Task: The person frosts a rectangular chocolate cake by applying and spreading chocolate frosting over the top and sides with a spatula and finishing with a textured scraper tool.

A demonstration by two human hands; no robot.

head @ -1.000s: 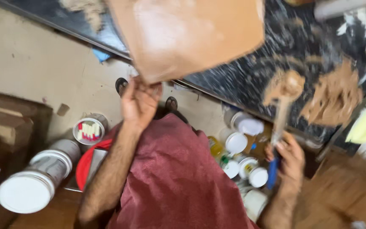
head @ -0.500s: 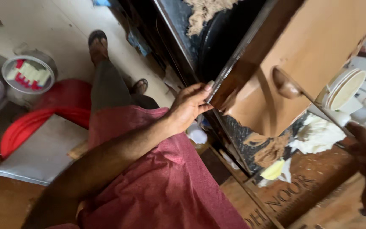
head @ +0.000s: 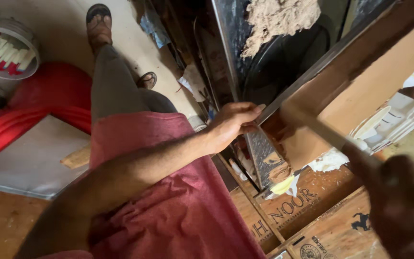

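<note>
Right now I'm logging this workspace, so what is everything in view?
Board: one, tan-brown, upper right, edge gripped by left hand.
Scraper tool: one, pale blade against the board, held by right hand.
Fibre clump: one, beige, top centre.
Tub: one, grey, red and white sticks inside, top left.
Basin: one, red, left.
Sheet: one, grey, over the basin.
Crates: two, brown wood, lower right.
Left hand: centre.
Right hand: lower right, blurred.

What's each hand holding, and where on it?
Left hand grips the brown board by its lower edge near the corner. Right hand, blurred, holds the handle end of a long thin tool lying against the board.
</note>
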